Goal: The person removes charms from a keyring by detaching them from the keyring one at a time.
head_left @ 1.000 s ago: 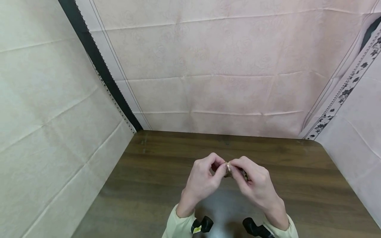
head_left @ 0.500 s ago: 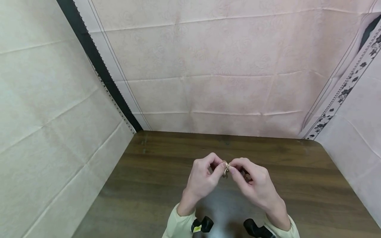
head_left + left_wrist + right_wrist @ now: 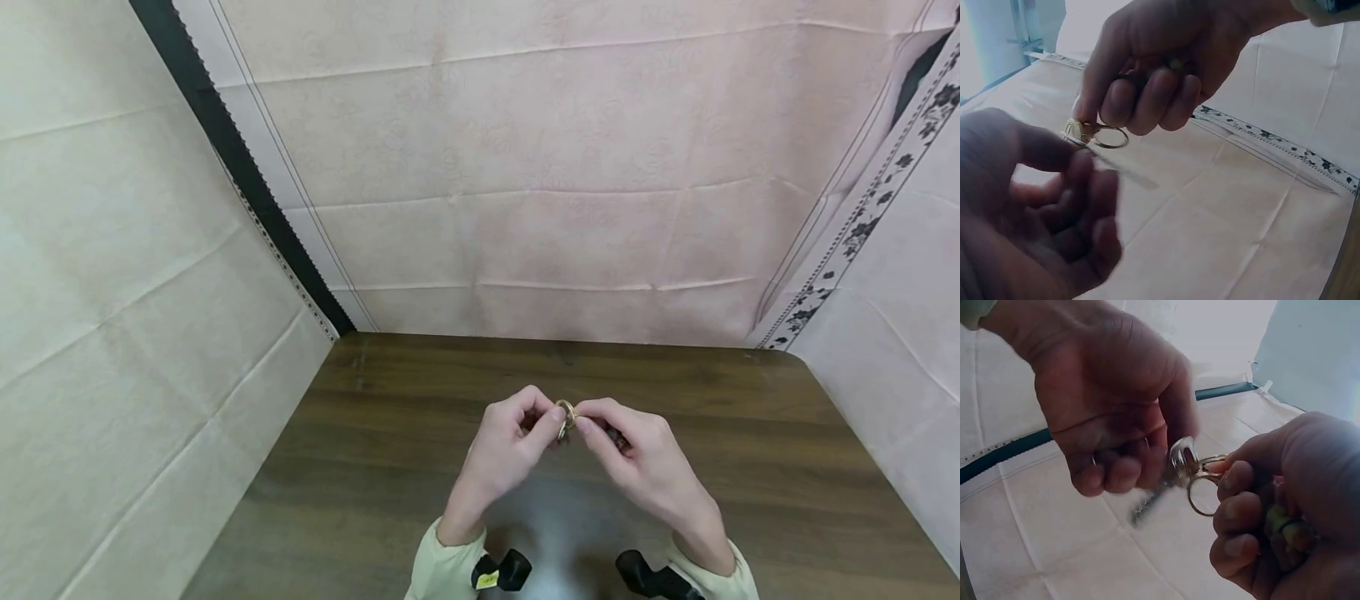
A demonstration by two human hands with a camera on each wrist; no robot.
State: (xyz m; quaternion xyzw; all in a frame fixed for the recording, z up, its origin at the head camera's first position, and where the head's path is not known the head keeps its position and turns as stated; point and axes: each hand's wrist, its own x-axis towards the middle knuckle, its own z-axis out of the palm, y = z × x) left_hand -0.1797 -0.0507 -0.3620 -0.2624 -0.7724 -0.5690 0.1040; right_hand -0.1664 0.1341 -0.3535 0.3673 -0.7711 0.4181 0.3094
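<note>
Over the table, my left hand (image 3: 498,446) and right hand (image 3: 641,458) meet fingertip to fingertip at a small gold key ring (image 3: 569,412). My right thumb and index finger pinch one side of the gold metal. On the other side, my left thumb and index finger pinch a shiny metal piece (image 3: 1184,456) joined to it. A blurred key (image 3: 1145,507) with a toothed blade hangs below my left fingertips in the right wrist view. Several yellow-green bits of a small object (image 3: 1285,525) show inside my right hand's curled fingers; its kind is hidden.
The brown wooden table (image 3: 360,467) lies under both hands. Pale cloth (image 3: 525,167) hangs behind it, with more cloth (image 3: 150,375) at the left and a flower-bordered cloth (image 3: 900,317) at the right. Black wrist devices (image 3: 513,570) sit at both cuffs.
The gold ring has turned between my fingertips, and its round opening shows more. My hands have drawn slightly apart at the fingertips. The head view has shifted a little.
</note>
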